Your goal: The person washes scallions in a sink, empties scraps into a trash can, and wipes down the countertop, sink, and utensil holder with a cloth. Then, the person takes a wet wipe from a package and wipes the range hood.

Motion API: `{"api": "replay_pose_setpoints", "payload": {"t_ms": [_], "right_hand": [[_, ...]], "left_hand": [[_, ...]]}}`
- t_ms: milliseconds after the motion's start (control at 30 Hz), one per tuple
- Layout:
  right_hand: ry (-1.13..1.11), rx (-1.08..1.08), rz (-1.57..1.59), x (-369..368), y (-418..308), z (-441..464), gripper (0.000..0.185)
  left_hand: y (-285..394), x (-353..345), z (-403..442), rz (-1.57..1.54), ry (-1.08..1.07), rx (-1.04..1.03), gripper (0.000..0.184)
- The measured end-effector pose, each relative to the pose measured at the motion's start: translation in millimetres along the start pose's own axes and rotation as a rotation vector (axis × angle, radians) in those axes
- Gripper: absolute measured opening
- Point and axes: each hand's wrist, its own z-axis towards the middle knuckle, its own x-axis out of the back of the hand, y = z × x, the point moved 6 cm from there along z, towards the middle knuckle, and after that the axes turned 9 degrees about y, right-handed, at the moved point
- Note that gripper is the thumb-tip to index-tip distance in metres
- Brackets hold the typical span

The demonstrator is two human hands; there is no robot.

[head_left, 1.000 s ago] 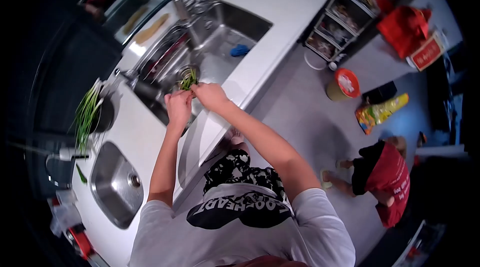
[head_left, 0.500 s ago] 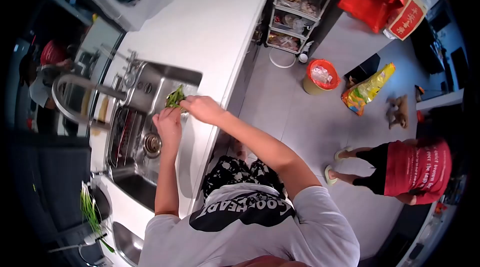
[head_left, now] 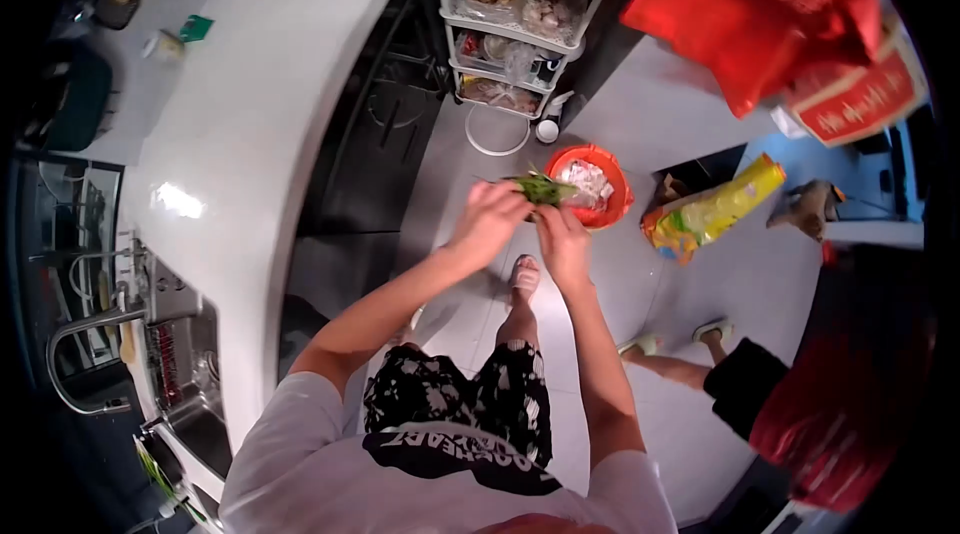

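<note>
A small bunch of green leafy vegetables [head_left: 542,188] is held out in front of my body. My left hand [head_left: 490,222] closes its fingers on the left end of the leaves. From the right, my right hand [head_left: 564,246] pinches the same bunch, its fingertips close to those of the left. Behind the leaves stands a trash bin [head_left: 622,196] lined with an orange-red bag, with white and pinkish waste inside. In this view the bunch overlaps the bin's left rim; how high it is above the bin I cannot tell.
A white counter [head_left: 235,124] with a sink [head_left: 205,424] runs along the left. A tiered storage rack [head_left: 520,29] stands behind the bin. Right of the bin lies a yellow bag [head_left: 715,209]. Another person in a red shirt [head_left: 830,434] is at the lower right.
Both hands have moved right with the greens, from over the sink to near the trash bin. My body and view have turned away from the counter.
</note>
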Motion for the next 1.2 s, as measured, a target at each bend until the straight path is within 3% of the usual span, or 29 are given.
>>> {"api": "replay_pose_setpoints", "payload": {"t_ms": [67,167,200,300,333,400,433,600,733,767,867,900,1000,1033,1133,1200], "right_hand": [[0.026,-0.106,-0.01,-13,99,-2,0.01],[0.041,-0.408,0.16,-68,267,-28,0.009],[0.038,-0.818,0.498,-104,332,-55,0.009],[0.036,-1.659,1.097,-185,469,-129,0.015],[0.091,-1.897,1.295,-205,494,-146,0.02],[0.053,-1.818,1.41,-239,549,-167,0.031],[0.123,-1.936,1.516,-239,551,-167,0.029],[0.072,-1.805,1.709,-226,561,-169,0.02],[0.036,-1.653,1.737,-211,565,-167,0.016],[-0.019,-1.542,1.865,-213,563,-167,0.014],[-0.052,-1.582,1.481,-200,537,-150,0.015],[0.091,-1.599,1.159,-188,522,-146,0.015],[-0.053,-1.057,0.842,-165,477,-120,0.014],[-0.074,-0.794,0.558,-154,453,-105,0.013],[-0.255,-0.467,-0.005,-109,376,-83,0.013],[-0.207,-0.304,-0.006,-87,323,-70,0.013]], "left_hand": [[-1,-97,30,-0.084,-0.108,0.017,0.032],[-20,-250,53,-0.204,-0.078,0.131,0.032],[-29,-296,51,-0.224,-0.109,0.177,0.033],[-56,-420,23,-0.266,-0.207,0.37,0.037],[-57,-429,18,-0.232,-0.101,0.407,0.036],[-76,-479,-10,-0.288,-0.09,0.533,0.033],[-75,-489,-19,-0.328,-0.111,0.548,0.029],[-77,-494,-28,-0.473,-0.118,0.629,0.021],[-73,-478,-28,-0.394,-0.215,0.632,0.033],[-70,-465,-26,-0.38,-0.154,0.605,0.033],[-70,-455,-28,-0.364,-0.174,0.661,0.031],[-63,-447,-31,-0.386,-0.164,0.699,0.03],[-60,-415,-28,-0.426,-0.102,0.746,0.026],[-55,-400,-29,-0.433,-0.081,0.748,0.024],[-40,-344,-40,-0.427,-0.069,0.757,0.026],[-27,-291,-54,-0.399,-0.042,0.77,0.023]]}}
